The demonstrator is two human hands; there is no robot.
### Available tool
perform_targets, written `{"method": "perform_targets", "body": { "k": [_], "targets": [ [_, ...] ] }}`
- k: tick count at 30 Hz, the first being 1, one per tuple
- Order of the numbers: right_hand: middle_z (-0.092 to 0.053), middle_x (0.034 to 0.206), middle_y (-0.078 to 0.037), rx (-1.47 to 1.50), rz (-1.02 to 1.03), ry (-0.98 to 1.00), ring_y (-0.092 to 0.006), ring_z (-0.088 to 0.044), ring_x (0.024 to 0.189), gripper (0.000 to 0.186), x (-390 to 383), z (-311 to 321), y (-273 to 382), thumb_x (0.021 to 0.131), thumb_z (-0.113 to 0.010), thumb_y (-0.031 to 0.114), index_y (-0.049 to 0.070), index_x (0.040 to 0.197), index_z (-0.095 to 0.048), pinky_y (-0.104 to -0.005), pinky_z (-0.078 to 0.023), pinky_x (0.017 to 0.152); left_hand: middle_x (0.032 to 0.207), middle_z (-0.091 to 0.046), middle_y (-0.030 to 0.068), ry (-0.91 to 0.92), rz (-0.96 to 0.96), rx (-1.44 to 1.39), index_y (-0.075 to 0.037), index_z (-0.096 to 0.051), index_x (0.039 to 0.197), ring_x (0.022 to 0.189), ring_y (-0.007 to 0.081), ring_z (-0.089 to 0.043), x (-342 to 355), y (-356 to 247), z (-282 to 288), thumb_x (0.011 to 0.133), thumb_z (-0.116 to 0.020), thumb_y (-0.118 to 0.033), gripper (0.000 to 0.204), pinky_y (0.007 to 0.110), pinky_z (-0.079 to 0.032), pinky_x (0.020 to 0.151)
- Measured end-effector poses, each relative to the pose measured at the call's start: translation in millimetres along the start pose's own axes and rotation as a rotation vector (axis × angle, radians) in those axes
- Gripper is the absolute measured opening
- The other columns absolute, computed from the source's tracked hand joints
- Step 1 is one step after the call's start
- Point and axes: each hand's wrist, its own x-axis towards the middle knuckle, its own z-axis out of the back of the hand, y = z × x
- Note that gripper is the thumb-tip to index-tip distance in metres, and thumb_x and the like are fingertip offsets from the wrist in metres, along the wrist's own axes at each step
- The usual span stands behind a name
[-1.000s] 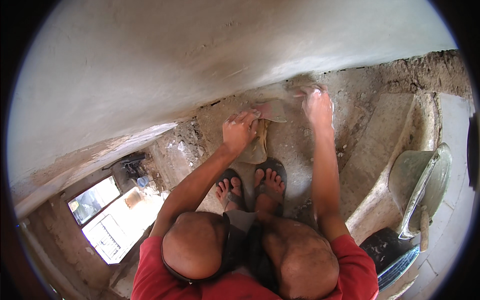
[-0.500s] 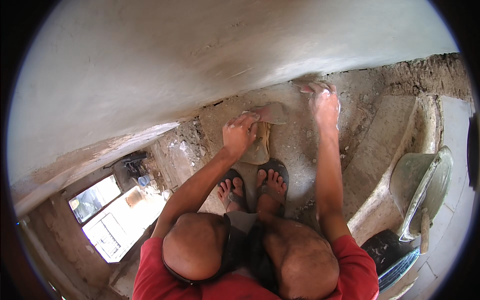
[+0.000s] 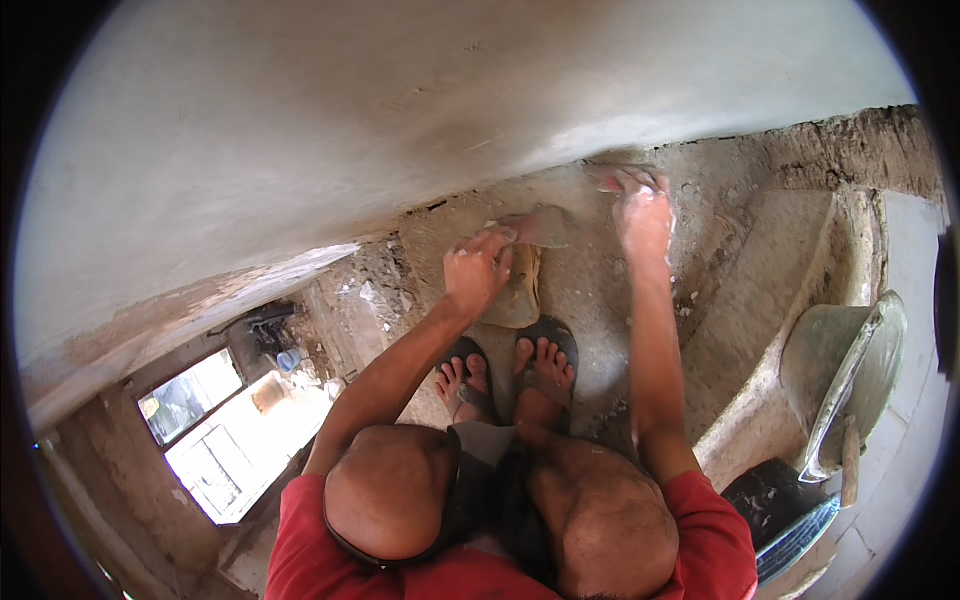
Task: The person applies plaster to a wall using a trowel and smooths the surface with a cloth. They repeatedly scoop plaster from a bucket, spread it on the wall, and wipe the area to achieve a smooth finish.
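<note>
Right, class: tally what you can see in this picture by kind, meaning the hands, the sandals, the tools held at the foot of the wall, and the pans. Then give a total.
Hands: 2, left hand and right hand
Sandals: 2, left sandal and right sandal
Plastering tools: 2, trowel and float
Pans: 1, mortar pan
Total: 7

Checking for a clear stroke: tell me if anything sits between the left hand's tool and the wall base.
Nothing visible does. The left hand holds the flat tool, whose edge already lies against the wall base. The right hand works to the side, apart from it.
</note>
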Motion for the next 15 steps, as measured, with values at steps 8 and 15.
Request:
{"method": "perform_targets", "body": {
  "k": [8,15],
  "targets": [
    [-0.076,0.132,-0.009,0.034,0.023,-0.073,-0.036,-0.061,0.131,0.046,-2.5,-26.1,-2.7,0.079,-0.065,-0.004,0.007,0.122,-0.08,-0.0434,-0.05,0.116,0.114,-0.081,0.005,-0.019,0.008,0.012,-0.013,-0.079,0.107,0.1,0.0278,-0.078,-3.8,0.8,1.0,0.088,-0.077,-0.011,0.019,0.042,-0.061,0.091],
    [-0.074,0.136,-0.009,0.0,0.056,-0.14,-0.0376,-0.059,0.134,0.049,-31.3,-52.7,-22.4,0.08,-0.064,-0.006,0.006,0.125,-0.078,-0.0445,-0.05,0.115,0.114,-0.081,0.0055,-0.03,0.012,-0.036,-0.012,-0.08,0.107,0.101,0.0283,-0.077,-4.7,7.1,2.0,0.088,-0.077,-0.01,0.02,0.042,-0.061,0.092]
  ]
}}
